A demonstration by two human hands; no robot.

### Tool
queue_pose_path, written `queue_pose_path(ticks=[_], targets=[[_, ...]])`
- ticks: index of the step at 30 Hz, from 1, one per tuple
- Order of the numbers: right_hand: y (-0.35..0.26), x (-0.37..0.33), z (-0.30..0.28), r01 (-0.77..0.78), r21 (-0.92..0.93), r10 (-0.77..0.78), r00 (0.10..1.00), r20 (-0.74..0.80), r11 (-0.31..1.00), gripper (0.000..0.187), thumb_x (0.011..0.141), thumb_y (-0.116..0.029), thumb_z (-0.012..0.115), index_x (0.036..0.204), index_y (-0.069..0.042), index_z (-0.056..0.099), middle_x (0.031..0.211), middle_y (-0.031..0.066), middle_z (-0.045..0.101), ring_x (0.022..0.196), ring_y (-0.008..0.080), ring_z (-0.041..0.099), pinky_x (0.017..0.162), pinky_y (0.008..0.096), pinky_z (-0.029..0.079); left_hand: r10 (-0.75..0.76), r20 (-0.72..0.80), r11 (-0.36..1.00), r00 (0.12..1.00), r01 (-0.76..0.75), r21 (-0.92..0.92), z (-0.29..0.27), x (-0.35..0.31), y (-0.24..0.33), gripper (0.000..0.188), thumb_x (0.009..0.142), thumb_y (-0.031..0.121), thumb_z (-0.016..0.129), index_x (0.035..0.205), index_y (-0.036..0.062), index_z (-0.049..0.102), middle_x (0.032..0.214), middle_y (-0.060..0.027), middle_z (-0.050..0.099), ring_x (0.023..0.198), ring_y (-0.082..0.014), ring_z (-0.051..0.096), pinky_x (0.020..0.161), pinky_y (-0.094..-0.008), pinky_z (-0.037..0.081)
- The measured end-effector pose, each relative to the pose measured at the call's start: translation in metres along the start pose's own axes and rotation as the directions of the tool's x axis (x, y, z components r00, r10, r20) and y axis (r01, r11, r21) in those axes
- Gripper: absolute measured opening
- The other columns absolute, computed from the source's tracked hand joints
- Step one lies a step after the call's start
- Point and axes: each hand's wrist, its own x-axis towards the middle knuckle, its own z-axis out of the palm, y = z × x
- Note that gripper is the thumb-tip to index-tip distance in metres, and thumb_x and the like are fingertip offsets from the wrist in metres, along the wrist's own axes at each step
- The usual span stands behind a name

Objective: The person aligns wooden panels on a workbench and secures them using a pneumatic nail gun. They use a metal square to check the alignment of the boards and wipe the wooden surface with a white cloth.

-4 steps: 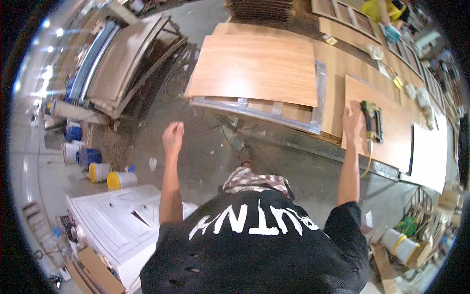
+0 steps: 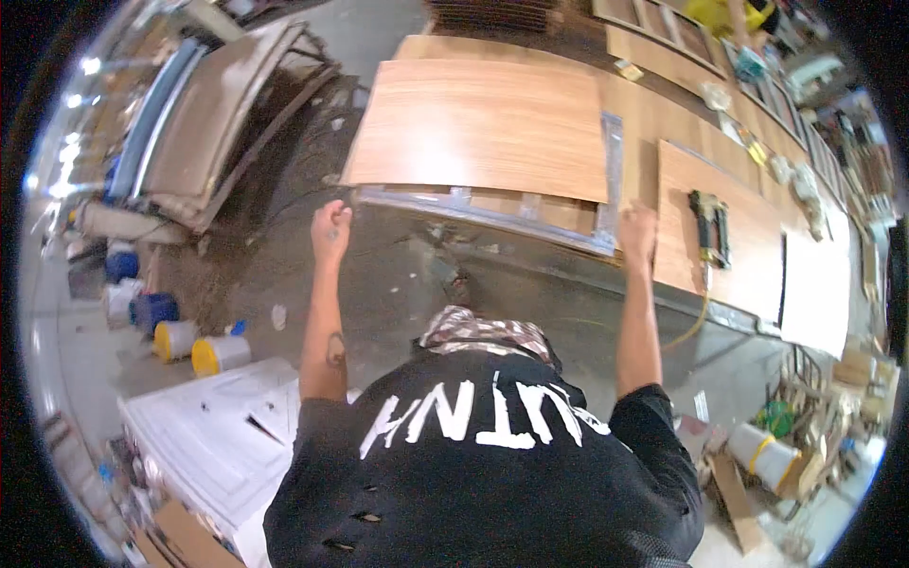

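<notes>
My left hand (image 2: 331, 230) is raised just below the near left corner of a wood-grain panel (image 2: 483, 128), its fingers curled in and nothing seen in them. That panel lies over a frame with grey edging (image 2: 606, 213), offset so the frame's near and right edges show. My right hand (image 2: 638, 232), smeared by motion, is between the frame's near right corner and a second wood-grain panel (image 2: 743, 270). How its fingers are set does not show. A nail gun (image 2: 708, 230) with a yellow hose rests on that second panel, right of my right hand.
Boards (image 2: 222, 118) lean in a stack at the left. Buckets with yellow lids (image 2: 222, 355) and a white panelled door (image 2: 208, 426) are on the lower left. A white sheet (image 2: 816, 289) lies right of the second panel. Someone in yellow (image 2: 729, 17) is at the far right.
My right hand has moved left, off the second panel and away from the nail gun. My left hand has come up closer to the first panel's corner. The whole view has shifted slightly.
</notes>
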Motion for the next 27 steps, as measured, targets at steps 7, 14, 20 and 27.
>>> queue_pose_path(ticks=[7,14,20,27], targets=[[-0.073,-0.007,-0.029,-0.161,-0.13,0.182,0.969,0.168,0.978,0.042,0.076,-0.018,0.056,0.117,-0.009,0.059,0.113,0.0233,0.053,0.112,0.0413,0.047,0.095,0.0561,0.035,-0.056,0.302,0.998,0.952,0.049,0.03,0.055,0.041,-0.024,0.079,0.065,0.026,0.079,0.131,0.0032,0.044,0.126,-0.0252,0.047,0.119,-0.0397,0.045,0.099,-0.045,0.038],[-0.093,-0.002,-0.028,-0.192,-0.222,0.25,0.928,0.276,0.956,0.047,0.077,-0.019,0.054,0.123,-0.01,0.056,0.123,0.0236,0.05,0.118,0.0416,0.044,0.097,0.0581,0.034,-0.055,0.317,0.993,0.947,0.017,0.121,0.052,0.047,-0.017,0.082,0.058,0.026,0.084,0.124,-0.0033,0.047,0.12,-0.0281,0.049,0.113,-0.0437,0.047,0.096,-0.0486,0.04],[-0.106,0.007,-0.033,-0.294,-0.177,0.341,0.855,0.392,0.939,0.046,0.075,-0.022,0.055,0.119,-0.007,0.058,0.117,0.023,0.057,0.116,0.0408,0.049,0.097,0.0529,0.038,-0.046,0.284,0.981,0.958,-0.01,0.193,0.058,0.047,-0.032,0.094,0.055,0.032,0.086,0.129,-0.0059,0.042,0.125,-0.0302,0.045,0.116,-0.0444,0.044,0.098,-0.05,0.037],[-0.093,0.002,-0.038,-0.279,-0.076,0.284,0.853,0.438,0.957,0.067,0.069,-0.043,0.07,0.12,-0.001,0.056,0.123,0.0244,0.052,0.12,0.0401,0.045,0.1,0.0543,0.035,-0.024,0.369,0.981,0.929,-0.05,0.189,0.05,0.045,-0.024,0.096,0.057,0.033,0.085,0.131,-0.0072,0.039,0.131,-0.0304,0.041,0.12,-0.0433,0.042,0.1,-0.047,0.037]])
